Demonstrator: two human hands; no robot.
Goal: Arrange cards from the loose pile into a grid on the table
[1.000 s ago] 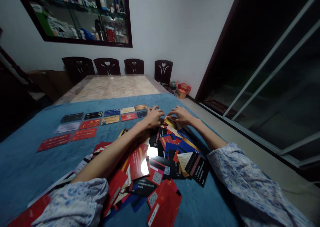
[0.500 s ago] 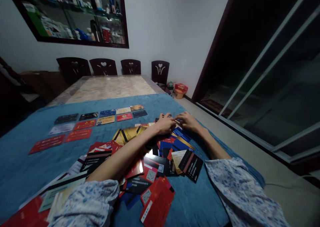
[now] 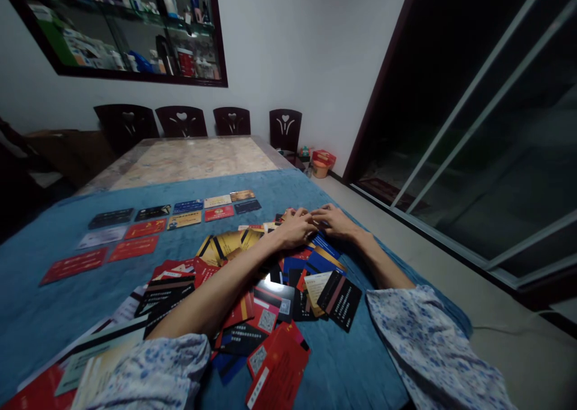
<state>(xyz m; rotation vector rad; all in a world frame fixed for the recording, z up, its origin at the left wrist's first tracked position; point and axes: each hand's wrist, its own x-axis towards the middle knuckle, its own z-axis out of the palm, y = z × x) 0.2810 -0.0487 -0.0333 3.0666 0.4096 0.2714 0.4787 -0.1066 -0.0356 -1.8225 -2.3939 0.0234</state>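
A loose heap of plastic cards [image 3: 270, 302], red, black, blue and gold, lies on the blue cloth [image 3: 54, 314] in front of me. My left hand [image 3: 295, 226] and my right hand [image 3: 336, 219] meet at the far edge of the heap, fingers curled down onto the cards there. What the fingertips pinch is too small to make out. Farther left, cards lie in neat rows [image 3: 148, 226], black and blue at the back, red nearer me.
Beyond the cloth the marble table top [image 3: 193, 157] is bare, with several dark chairs [image 3: 232, 120] at its far end. A glass wall cabinet [image 3: 121, 31] hangs above. A sliding glass door [image 3: 487, 145] stands to the right, with small containers [image 3: 321, 162] on the floor.
Both hands drew back from the laid-out rows to the far edge of the heap, then stayed close together there. Gold cards left of my forearm came into view.
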